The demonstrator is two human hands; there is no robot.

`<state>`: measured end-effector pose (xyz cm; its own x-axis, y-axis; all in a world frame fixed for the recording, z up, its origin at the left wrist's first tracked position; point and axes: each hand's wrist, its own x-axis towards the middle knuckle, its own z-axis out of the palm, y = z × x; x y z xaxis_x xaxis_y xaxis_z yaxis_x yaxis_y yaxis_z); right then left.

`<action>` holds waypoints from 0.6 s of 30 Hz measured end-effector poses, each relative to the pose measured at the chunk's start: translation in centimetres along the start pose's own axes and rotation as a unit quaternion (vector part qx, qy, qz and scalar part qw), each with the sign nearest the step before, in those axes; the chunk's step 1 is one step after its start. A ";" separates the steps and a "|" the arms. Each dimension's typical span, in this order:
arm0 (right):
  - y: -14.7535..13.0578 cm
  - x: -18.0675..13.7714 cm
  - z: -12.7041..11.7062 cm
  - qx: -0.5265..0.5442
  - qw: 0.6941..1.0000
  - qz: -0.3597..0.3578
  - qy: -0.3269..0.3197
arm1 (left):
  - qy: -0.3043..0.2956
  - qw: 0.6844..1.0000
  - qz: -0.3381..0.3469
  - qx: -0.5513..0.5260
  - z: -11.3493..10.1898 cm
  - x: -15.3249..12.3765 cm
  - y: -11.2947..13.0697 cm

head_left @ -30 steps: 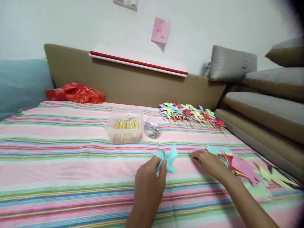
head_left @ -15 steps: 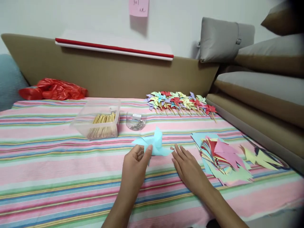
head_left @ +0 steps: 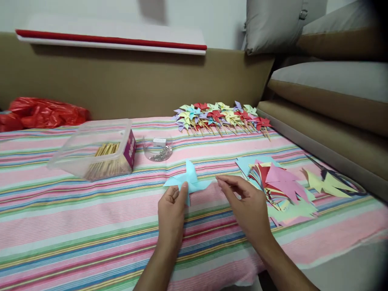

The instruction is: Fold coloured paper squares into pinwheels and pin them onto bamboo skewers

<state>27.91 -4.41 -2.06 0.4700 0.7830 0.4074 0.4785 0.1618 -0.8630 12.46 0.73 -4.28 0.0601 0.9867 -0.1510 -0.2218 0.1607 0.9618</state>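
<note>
- While your left hand (head_left: 171, 208) has the light-blue pinwheel (head_left: 190, 180), its grip is narrow: thumb on the face near the hub, other fingers curled in below.
- Clock is centred on that pinwheel, 12 toward the backboard (head_left: 136, 81). Blades sit at roughly 12, 3, 6 and 9, over the striped cloth (head_left: 75, 230); can't tell if any touch it.
- Your right hand (head_left: 248, 206) is at 4, thumb and index tips pinched together just beside the 3 blade. Can't tell if they hold something fine.
- Handling, my read: almost weightless, thin folded paper, floppy at the blades, a bit stiffer at the layered hub. Slip risk low; creasing or tearing likelier.
- Best hold: light pinch at the hub, where your left thumb is. Don't squeeze blade tips or flatten the curls.
- Around you: clear box (head_left: 68, 155) of wooden sticks (head_left: 107, 161) at 10, round dish (head_left: 148, 151) of small metal bits (head_left: 163, 154) at 11, batch of stick-mounted pinwheels (head_left: 216, 115) at 1, stack of coloured paper cutouts (head_left: 281, 182) at 3, scissors (head_left: 324, 173) and yellow cutouts (head_left: 330, 186) further out at 3.
</note>
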 end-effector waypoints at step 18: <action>-1.7 -1.5 1.5 -0.128 0.968 -0.212 -0.043 | -0.065 0.997 -0.017 -0.039 0.8 -1.8 0.9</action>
<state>25.26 -4.94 -1.64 0.1322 0.7280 0.6727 0.7878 0.3348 -0.5171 12.96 -0.93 -2.94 0.1941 0.9699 -0.1472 -0.2929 0.2005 0.9349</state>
